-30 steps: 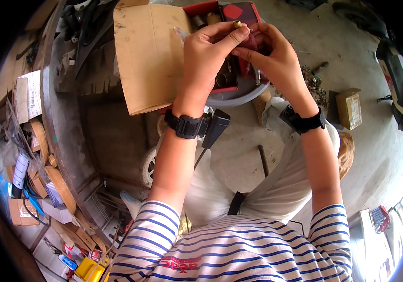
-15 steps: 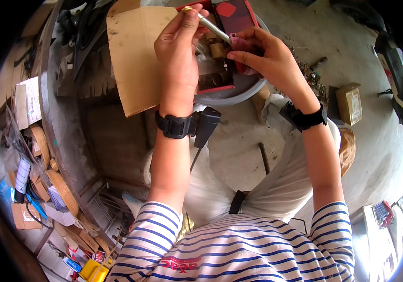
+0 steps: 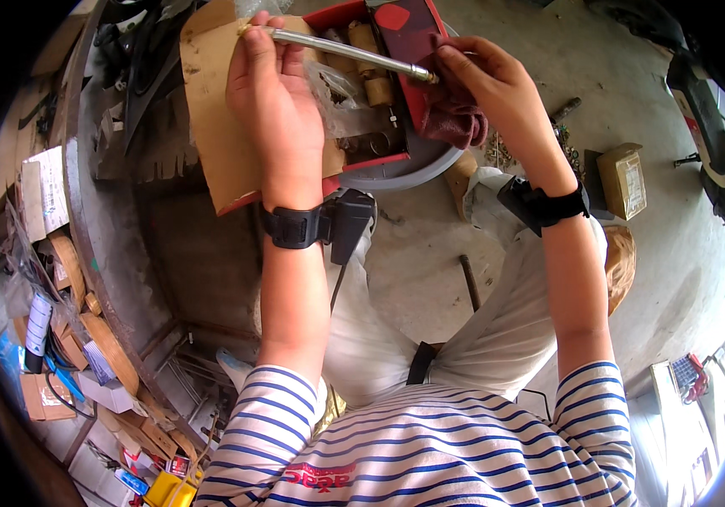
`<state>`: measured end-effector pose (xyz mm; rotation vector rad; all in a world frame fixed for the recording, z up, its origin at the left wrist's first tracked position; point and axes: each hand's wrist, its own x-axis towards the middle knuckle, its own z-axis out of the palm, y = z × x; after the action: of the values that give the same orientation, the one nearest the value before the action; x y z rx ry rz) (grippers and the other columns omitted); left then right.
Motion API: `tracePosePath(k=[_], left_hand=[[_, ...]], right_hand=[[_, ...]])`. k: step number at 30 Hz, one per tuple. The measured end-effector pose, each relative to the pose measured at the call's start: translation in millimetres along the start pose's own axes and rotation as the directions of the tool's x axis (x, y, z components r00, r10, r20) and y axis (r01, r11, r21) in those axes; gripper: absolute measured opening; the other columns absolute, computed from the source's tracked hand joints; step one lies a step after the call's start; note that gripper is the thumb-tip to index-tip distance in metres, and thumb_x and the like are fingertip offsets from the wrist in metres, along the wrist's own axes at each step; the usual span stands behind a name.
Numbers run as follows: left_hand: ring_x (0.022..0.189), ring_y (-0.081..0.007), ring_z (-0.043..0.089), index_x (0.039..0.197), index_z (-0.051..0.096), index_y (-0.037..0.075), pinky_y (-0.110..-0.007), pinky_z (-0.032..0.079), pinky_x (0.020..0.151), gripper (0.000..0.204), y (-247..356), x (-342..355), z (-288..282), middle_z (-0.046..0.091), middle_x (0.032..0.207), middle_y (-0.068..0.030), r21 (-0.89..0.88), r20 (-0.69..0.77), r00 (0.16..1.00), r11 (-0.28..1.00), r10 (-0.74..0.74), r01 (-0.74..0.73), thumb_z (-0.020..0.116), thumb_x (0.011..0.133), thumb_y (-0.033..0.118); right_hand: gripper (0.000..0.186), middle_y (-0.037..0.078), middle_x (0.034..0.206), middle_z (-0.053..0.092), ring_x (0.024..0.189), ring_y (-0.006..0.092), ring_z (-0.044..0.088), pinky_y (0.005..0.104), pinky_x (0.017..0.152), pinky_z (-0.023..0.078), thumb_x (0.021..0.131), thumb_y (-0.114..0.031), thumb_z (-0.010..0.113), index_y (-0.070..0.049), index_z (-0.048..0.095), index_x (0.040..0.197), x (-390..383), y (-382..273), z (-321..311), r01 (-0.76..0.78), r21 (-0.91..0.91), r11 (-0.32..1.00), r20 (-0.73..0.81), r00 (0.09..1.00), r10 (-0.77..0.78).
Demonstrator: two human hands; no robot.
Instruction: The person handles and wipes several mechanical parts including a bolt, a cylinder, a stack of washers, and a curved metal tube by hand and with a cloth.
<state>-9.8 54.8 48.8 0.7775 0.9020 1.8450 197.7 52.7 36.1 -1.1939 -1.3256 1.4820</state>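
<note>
My left hand [image 3: 274, 106] is closed at the fingertips around the left end of a slim silver metal rod [image 3: 345, 49]. A brassy tip shows at that end, and a ringed brass-coloured fitting is at the other. In my right hand [image 3: 497, 80] a dark red cloth [image 3: 457, 122] is bunched between thumb and fingers and hangs below them. The rod's right end lies right beside the cloth; whether they touch I cannot tell. Underneath is an open red box [image 3: 379, 159] holding tan cylindrical parts [image 3: 364, 46], a clear plastic bag [image 3: 333, 89] and dark metal pieces.
The box rests on a round grey tub or stool [image 3: 392, 177], a brown cardboard flap [image 3: 210, 118] at its left. A small carton [image 3: 622, 182] and scattered small metal parts are on the floor to the right. A cluttered shelf [image 3: 84, 228] runs along the left.
My left hand has shifted left and slightly down with the rod. Its right end, earlier covered by the cloth, now shows. My right hand has moved a little right, still gripping the cloth.
</note>
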Motion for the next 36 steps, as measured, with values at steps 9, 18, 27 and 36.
tracePosePath(k=[9,18,27,36], left_hand=[[0.099,-0.0197,0.054,0.114,0.055,-0.001,-0.032,0.046,0.09,0.029,2.4,2.7,-3.8,0.058,0.109,-0.01,-0.061,-0.033,0.999,0.997,-0.039,0.037,0.054,0.095,0.021],[0.107,-0.0257,0.056,0.115,0.049,-0.002,-0.044,0.045,0.1,0.028,2.8,1.5,-1.4,0.056,0.11,-0.0105,-0.132,0.058,0.993,0.985,-0.103,0.11,0.049,0.097,0.021],[0.087,-0.0243,0.05,0.107,0.051,0.006,-0.052,0.037,0.1,0.019,-5.8,-1.7,-1.1,0.051,0.09,-0.0048,-0.441,0.28,0.92,0.815,-0.273,0.376,0.047,0.096,0.021],[0.06,-0.0104,0.03,0.109,0.053,0.004,-0.023,0.025,0.051,0.03,1.1,-11.8,10.4,0.037,0.072,0.0003,-0.352,0.403,0.799,0.73,-0.447,0.586,0.044,0.098,0.03]], right_hand=[[0.038,0.007,0.104,0.064,0.09,0.0079,0.058,0.0216,0.079,0.047,0.092,-0.028,0.06,0.0,0.056,0.118,-4.1,-1.5,9.5,-0.011,0.102,0.995,-0.046,0.999,0.016],[0.038,0.004,0.09,0.066,0.078,0.0091,0.059,0.0253,0.07,0.049,0.094,-0.032,0.057,0.0,0.059,0.114,-11.9,-12.0,12.0,0.069,-0.28,0.958,0.035,0.997,-0.062],[0.029,-0.001,0.091,0.062,0.081,0.0059,0.057,0.0206,0.071,0.046,0.099,-0.024,0.048,0.0,0.057,0.113,-5.2,-14.7,14.8,-0.206,0.426,0.881,-0.156,0.942,0.296],[0.023,0.0,0.091,0.06,0.076,0.005,0.055,0.0196,0.072,0.047,0.097,-0.016,0.047,-0.005,0.061,0.111,0.8,0.8,12.6,-0.021,0.264,0.964,-0.155,0.986,0.064]])
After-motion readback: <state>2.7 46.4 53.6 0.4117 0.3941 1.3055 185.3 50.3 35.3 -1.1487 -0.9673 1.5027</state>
